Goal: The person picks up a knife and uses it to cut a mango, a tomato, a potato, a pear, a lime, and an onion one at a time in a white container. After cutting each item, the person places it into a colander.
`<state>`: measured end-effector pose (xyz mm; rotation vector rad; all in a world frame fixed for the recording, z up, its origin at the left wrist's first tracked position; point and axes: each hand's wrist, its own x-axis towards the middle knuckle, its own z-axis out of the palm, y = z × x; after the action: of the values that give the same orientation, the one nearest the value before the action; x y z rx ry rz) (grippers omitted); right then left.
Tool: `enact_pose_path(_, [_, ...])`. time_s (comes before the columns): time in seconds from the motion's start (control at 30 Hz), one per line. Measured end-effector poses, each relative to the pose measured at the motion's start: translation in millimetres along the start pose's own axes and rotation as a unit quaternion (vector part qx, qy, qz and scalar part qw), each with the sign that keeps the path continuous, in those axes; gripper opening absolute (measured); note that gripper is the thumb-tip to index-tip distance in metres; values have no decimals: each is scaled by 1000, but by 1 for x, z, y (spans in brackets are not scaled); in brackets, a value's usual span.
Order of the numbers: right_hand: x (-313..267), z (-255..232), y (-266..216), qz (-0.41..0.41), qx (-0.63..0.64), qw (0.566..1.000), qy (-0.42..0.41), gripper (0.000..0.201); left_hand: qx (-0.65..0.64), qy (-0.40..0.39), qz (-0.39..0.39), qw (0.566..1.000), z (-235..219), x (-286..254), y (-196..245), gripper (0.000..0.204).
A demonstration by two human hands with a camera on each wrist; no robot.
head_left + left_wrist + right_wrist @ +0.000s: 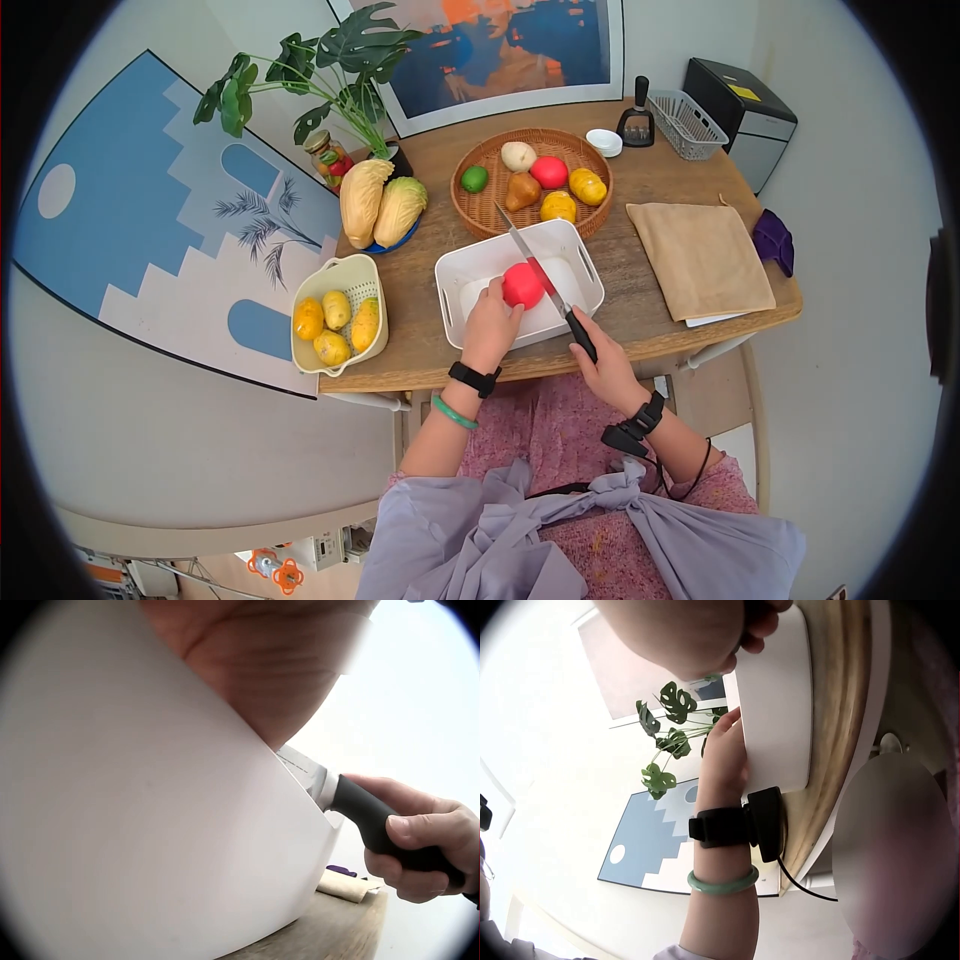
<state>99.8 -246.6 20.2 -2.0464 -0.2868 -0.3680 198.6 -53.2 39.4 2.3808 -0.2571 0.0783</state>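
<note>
In the head view a round red-pink item [521,286] sits inside a white bin [456,275] with side handles. My left hand [490,325] reaches over the bin's near rim and holds the item from its left side. A knife [541,276] slants over the bin, its blade at the item's right side. The black handle is gripped by my right hand [607,372]. The left wrist view shows that right hand [424,844] with its fingers curled round the handle, and part of the blade beyond the bin's wall [172,802].
Behind the bin stands a wicker basket [484,218] of produce. A cream basket [372,268] with yellow fruit is at the left, near two cabbages [400,212]. A folded tan cloth [700,258] lies right. A grey basket [690,125] stands at the back right.
</note>
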Motion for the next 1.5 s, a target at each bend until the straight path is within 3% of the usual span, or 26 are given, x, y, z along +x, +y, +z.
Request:
enact_pose_path(0.33, [2, 0, 2, 4, -21, 1000, -17, 56, 74, 42, 17, 996, 1, -5, 5, 42])
enact_pose_path(0.43, [3, 0, 2, 0, -35, 999, -30, 56, 186, 50, 69, 979, -17, -11, 8, 32])
enact_pose_path(0.5, [3, 2, 1, -19, -22, 1000, 4, 56, 208, 123, 118, 963, -28, -13, 3, 24])
enact_pose_path(0.63, [3, 3, 2, -6, -29, 999, -27, 56, 174, 141, 144, 964, -37, -6, -22, 16])
enact_pose_path(0.7, [3, 3, 0, -1, -25, 999, -21, 55, 148, 101, 163, 970, -39, -8, -22, 11])
enact_pose_path(0.8, [3, 5, -2, -23, -21, 999, -7, 56, 127, 138, 159, 969, -37, -8, -20, 14])
enact_pose_path(1.1, [5, 5, -5, -16, -47, 997, -64, 55, 123, 143, 152, 970, -35, -10, -20, 24])
enact_pose_path(1.23, [6, 5, -4, -25, -45, 997, -59, 55, 128, 146, 157, 968, -36, -11, -19, 25])
enact_pose_path(1.3, [5, 7, -4, -30, -32, 999, -17, 56, 122, 155, 157, 968, -36, -11, -19, 26])
enact_pose_path(1.43, [6, 3, -1, 3, -41, 998, -52, 55, 120, 155, 160, 967, -36, -11, -18, 26])
enact_pose_path(1.5, [5, 4, -2, -23, -40, 999, -5, 55, 121, 151, 156, 969, -37, -12, -18, 26])
